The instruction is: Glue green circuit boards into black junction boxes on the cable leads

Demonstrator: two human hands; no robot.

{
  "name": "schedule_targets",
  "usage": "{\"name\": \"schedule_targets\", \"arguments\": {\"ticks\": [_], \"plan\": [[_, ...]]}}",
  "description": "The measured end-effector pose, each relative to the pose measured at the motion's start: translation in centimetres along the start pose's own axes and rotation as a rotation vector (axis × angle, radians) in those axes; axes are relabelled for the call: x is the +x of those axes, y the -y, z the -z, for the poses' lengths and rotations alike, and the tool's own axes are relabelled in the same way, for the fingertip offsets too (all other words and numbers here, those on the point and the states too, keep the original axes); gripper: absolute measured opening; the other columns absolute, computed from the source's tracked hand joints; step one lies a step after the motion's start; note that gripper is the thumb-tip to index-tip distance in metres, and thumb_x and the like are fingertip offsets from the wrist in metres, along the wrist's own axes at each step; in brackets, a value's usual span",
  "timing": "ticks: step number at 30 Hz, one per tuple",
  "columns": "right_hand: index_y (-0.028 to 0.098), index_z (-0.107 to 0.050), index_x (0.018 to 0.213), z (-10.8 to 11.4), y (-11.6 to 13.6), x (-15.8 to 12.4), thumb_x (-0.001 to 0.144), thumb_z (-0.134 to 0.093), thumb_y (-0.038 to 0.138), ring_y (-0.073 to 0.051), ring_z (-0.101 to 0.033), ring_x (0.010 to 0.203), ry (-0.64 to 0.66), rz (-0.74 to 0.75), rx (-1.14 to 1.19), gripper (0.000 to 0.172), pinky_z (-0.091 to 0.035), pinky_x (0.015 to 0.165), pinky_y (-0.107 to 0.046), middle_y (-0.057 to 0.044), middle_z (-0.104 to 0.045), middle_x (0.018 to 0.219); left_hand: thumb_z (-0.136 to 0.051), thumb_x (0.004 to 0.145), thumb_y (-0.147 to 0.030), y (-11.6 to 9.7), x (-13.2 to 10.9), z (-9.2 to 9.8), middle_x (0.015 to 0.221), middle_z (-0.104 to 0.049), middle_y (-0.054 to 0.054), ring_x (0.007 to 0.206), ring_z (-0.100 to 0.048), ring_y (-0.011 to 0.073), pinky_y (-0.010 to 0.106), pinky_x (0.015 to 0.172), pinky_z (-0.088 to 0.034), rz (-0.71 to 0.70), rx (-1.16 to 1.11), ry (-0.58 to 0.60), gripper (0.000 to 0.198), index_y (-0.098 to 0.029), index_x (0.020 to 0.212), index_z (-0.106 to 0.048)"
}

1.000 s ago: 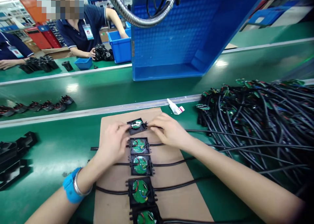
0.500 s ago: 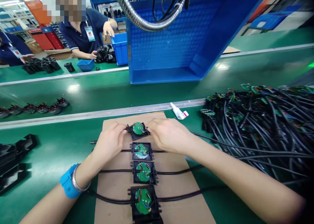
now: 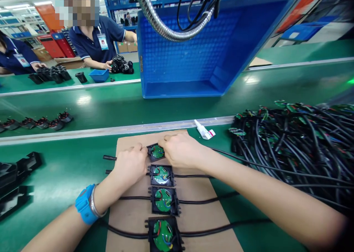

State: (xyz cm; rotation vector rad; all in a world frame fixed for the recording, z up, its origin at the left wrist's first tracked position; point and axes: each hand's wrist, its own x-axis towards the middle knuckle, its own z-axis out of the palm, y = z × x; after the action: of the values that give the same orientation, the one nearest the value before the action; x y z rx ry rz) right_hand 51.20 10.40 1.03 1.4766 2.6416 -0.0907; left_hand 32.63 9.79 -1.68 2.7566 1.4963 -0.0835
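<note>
- Green worktop (image 3: 110, 104) below the blue crate (image 3: 182, 56)
- Blue shelving (image 3: 123, 6) behind the crate
- Red cabinet (image 3: 51, 46) left of the crate
- Ceiling lights (image 3: 16, 6), beyond the crate's upper left

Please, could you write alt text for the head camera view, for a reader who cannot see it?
A person's left-hand grip and right-hand grip are at opposite sides of the farthest black case of four, each holding a green circuit board, lined up on cardboard. Black cables lie piled at right.

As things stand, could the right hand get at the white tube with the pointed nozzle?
Probably yes: the white tube lies just beyond the right hand, with nothing visible standing between, though that hand is occupied at the farthest square black plastic housing.
</note>
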Motion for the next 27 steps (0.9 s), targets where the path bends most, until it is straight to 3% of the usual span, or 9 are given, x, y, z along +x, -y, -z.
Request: {"name": "schedule_targets", "arguments": {"ticks": [5,11,16,20,27], "plan": [[0.025,-0.071,0.097,-1.2,-0.6,-0.1,0.087,-0.041,0.026,-0.022,-0.063,0.08,-0.019,0.053,0.1,0.032,-0.039,0.065,-0.03,-0.007,-0.067,0.088,-0.042,0.09,-0.019,1.0,0.2,-0.6,0.086,-0.066,0.007,0.075,-0.067,0.0215,0.031,0.068,-0.051,-0.008,-0.111,-0.029,0.023,-0.016,0.091,-0.065],[0.026,-0.071,0.099,-2.8,-0.6,-0.9,0.087,-0.041,0.024,-0.019,-0.06,0.075,-0.056,0.052,0.216,0.032,-0.038,0.064,-0.029,-0.006,-0.063,0.083,-0.049,0.092,-0.022,1.7,0.3,-1.3,0.09,-0.071,0.002,0.083,-0.067,0.0161,0.024,0.072,-0.051,-0.052,-0.15,-0.037,0.016,-0.021,0.092,-0.065],[0.023,-0.07,0.102,-3.4,0.5,-2.0,0.085,-0.043,0.024,-0.02,-0.061,0.072,-0.064,0.018,0.203,0.032,-0.036,0.058,-0.029,-0.008,-0.063,0.087,-0.043,0.093,-0.015,0.7,-0.7,-1.3,0.084,-0.068,0.007,0.078,-0.067,0.0216,0.03,0.067,-0.052,-0.082,0.004,-0.029,0.022,-0.016,0.093,-0.065],[0.023,-0.068,0.109,-3.3,0.9,-2.2,0.084,-0.043,0.025,-0.022,-0.062,0.073,-0.039,-0.004,0.186,0.035,-0.036,0.056,-0.029,-0.009,-0.064,0.092,-0.045,0.085,-0.002,-0.4,-0.6,-1.6,0.083,-0.066,0.013,0.076,-0.065,0.0275,0.036,0.063,-0.051,-0.151,0.143,0.017,0.021,-0.008,0.094,-0.064],[0.017,-0.07,0.099,-3.1,1.3,-2.1,0.083,-0.045,0.024,-0.023,-0.064,0.073,-0.03,-0.038,0.194,0.031,-0.038,0.058,-0.031,-0.012,-0.066,0.093,-0.044,0.08,0.004,-0.6,0.3,-2.0,0.078,-0.063,0.017,0.072,-0.062,0.0269,0.034,0.06,-0.049,-0.223,0.241,0.035,0.021,-0.005,0.081,-0.063]]}}
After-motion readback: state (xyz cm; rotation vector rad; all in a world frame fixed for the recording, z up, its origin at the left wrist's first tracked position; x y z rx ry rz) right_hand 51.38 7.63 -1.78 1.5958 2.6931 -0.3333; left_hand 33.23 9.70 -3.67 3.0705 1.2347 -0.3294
